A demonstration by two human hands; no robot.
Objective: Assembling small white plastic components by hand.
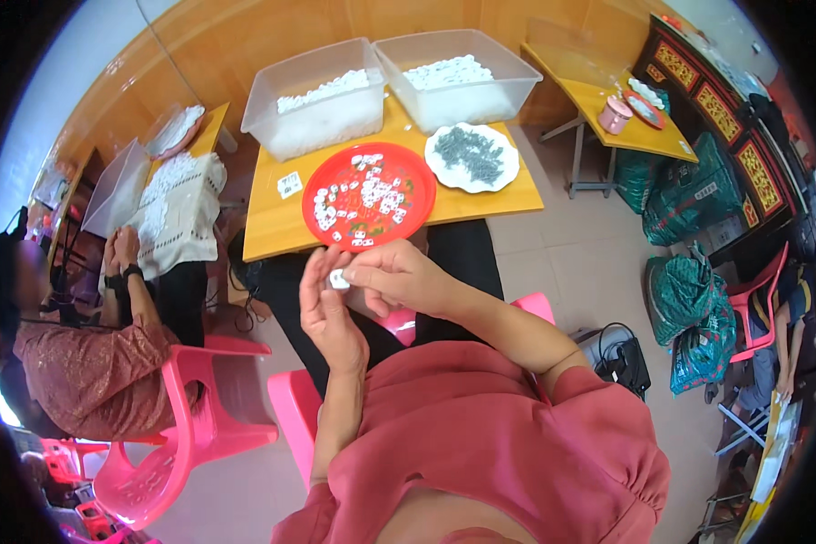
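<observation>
Small white piece [338, 279] is up in my hands, just short of the desk's near edge, over my lap. Left hand [329, 315]: fingers curled up round it, thumb on the near side, gripping. Right hand [403, 279]: thumb and index pinched on its right side; exact contact partly hidden by the fingers. Next out, desk [276, 225]: round red tray [417, 172] at the near edge, loose white pieces [379, 192] scattered over it. Small white cluster [288, 185] left of the tray. Scalloped white plate [510, 168] just right of it, heaped with dark grey parts [470, 152]. Behind those, two translucent bins side by side, left bin [261, 113] and right bin [519, 77], both holding white parts. Past them, wood-panelled wall [335, 23].
</observation>
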